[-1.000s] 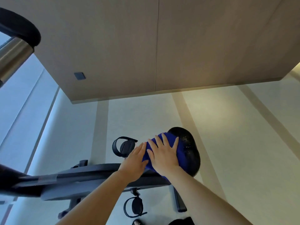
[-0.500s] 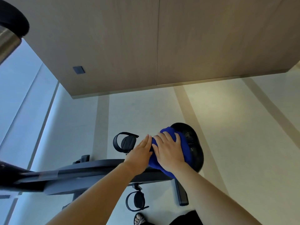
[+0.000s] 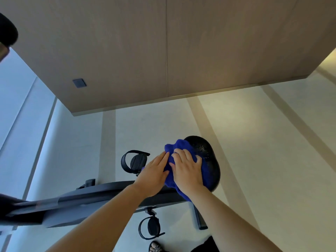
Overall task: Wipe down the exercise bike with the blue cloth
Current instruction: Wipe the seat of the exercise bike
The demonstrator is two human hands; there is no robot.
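Observation:
The blue cloth (image 3: 183, 148) lies bunched over the black saddle (image 3: 209, 157) of the exercise bike, whose dark frame (image 3: 87, 202) runs left from below the seat. My right hand (image 3: 187, 171) presses down on the cloth with its fingers curled into the fabric. Beside it, my left hand (image 3: 154, 175) lies flat with fingers together, its fingertips touching the cloth's left edge. The right part of the saddle shows bare and shiny. Much of the cloth is hidden under my hands.
Two black pedals with straps stick out, one beyond the frame (image 3: 136, 160) and one nearer me (image 3: 152, 227). A rear stabiliser foot (image 3: 199, 219) rests on the pale floor. A wood-panelled wall (image 3: 163, 51) stands behind. The handlebar end (image 3: 7, 33) is at upper left.
The cloth has bunched up and shifted left across the saddle, baring more of the seat's right side. My right fingers have curled into it; both hands stay together.

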